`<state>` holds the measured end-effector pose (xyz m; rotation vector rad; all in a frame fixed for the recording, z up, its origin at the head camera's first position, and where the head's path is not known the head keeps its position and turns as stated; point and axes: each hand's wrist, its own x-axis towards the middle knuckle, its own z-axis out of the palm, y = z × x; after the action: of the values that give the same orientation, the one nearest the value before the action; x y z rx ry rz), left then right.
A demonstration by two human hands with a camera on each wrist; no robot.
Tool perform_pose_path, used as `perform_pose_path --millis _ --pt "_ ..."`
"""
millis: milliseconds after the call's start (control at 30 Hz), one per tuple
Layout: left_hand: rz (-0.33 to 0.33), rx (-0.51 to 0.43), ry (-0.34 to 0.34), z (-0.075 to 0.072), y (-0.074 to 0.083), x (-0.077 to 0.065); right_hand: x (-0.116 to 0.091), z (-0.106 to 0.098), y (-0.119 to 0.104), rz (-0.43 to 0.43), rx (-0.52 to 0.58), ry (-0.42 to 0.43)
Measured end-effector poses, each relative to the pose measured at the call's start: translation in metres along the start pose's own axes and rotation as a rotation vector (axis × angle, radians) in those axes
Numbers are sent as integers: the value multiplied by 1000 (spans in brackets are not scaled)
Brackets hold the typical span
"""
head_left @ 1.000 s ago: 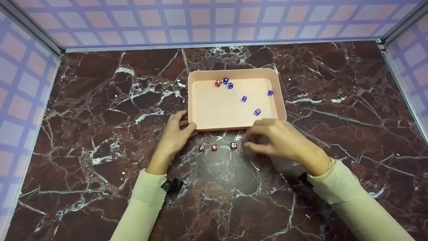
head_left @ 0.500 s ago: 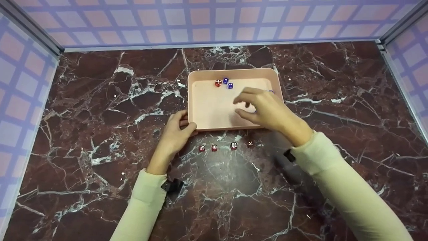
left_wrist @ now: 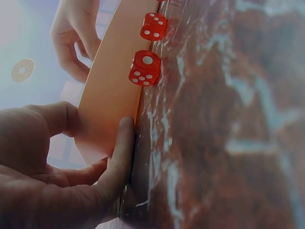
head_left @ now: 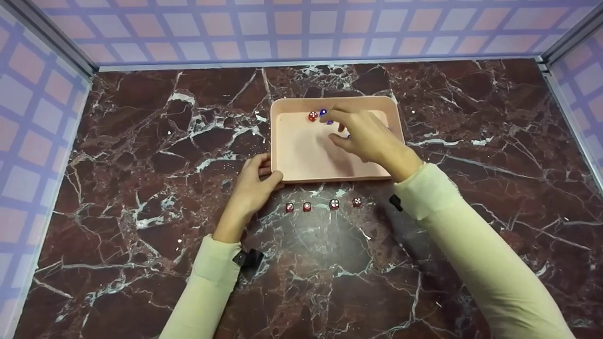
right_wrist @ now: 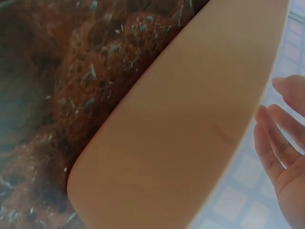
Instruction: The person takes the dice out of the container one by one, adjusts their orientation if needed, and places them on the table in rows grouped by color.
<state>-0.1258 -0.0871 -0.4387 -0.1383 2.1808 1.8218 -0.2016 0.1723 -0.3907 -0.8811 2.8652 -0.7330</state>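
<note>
A shallow peach-coloured tray (head_left: 301, 160) stands on the marble-patterned table. My left hand (head_left: 252, 188) holds its near left corner, thumb at the front wall and fingers along the left side. Above the tray's inside hovers my right hand (head_left: 365, 136), fingers loosely bent and apart, with nothing seen between them. One red die (head_left: 313, 116) lies at the tray's back wall next to a blue die (head_left: 323, 113). Other blue dice are partly covered by the right hand. In front of the tray, several red dice form a row, among them the rightmost red die (head_left: 357, 202).
The dark red marbled table (head_left: 165, 197) spreads around the tray on all sides. Checkered panels (head_left: 254, 28) border it at the back, left and right. In the left wrist view, a red die (left_wrist: 145, 68) shows close to the tray's front wall.
My right hand has left a red die at the row's right end, then moved up and left over the tray. My left hand keeps its hold on the corner.
</note>
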Motion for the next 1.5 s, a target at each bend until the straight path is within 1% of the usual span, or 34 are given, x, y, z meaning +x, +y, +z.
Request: perform_pose_path --millis 167,367,533,700,800,933,1033,1167,1400,1500 --pt "-8 13 12 1 -2 -1 9 8 4 -35 3 -14" --pt "0 23 4 1 1 0 19 12 4 -44 -14 -14" --pt "8 41 16 -1 2 0 27 18 7 -86 -11 19" --pt "14 63 14 -2 1 0 33 22 9 -109 -62 49" --pt "21 64 8 -2 0 0 36 23 7 -76 -103 24" --pt "28 48 5 -2 0 0 41 26 4 7 -148 -41" --pt "26 44 2 -1 0 0 43 29 3 43 -165 -58" --pt "19 60 0 0 0 0 43 33 1 52 -163 -35" --pt "28 46 5 -1 1 -1 41 38 -2 46 -173 50" --pt "25 51 7 -3 1 -1 41 39 -3 38 -147 52"
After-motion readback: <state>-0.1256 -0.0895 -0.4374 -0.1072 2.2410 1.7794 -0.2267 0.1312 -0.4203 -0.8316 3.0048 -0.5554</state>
